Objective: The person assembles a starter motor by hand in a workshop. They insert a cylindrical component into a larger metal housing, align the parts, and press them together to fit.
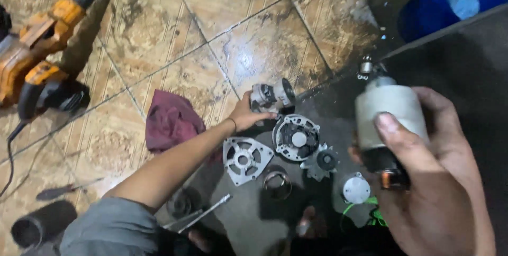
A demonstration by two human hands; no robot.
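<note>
Grey motor cylinder [390,113]: we grip it in our right hand [434,182], raised near the camera. Our left hand [244,114] closes on one small motor part [272,96] on the floor. Beside: two round housings [296,137], one maroon rag [172,121]; lower parts too dark to identify.

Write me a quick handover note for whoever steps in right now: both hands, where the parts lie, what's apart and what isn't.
Left hand: reached out to the floor, gripping a small grey motor part.
Right hand: held up close to the camera, closed around a grey cylindrical motor body.
On the dark mat: triangular end bracket, round vented housing, fan wheel, metal ring, small round cap, a wrench.
Maroon rag lies on the tiles left of the parts.
Done: unit is apart, pieces laid out separately.
Left: nothing rejoined yet.
</note>
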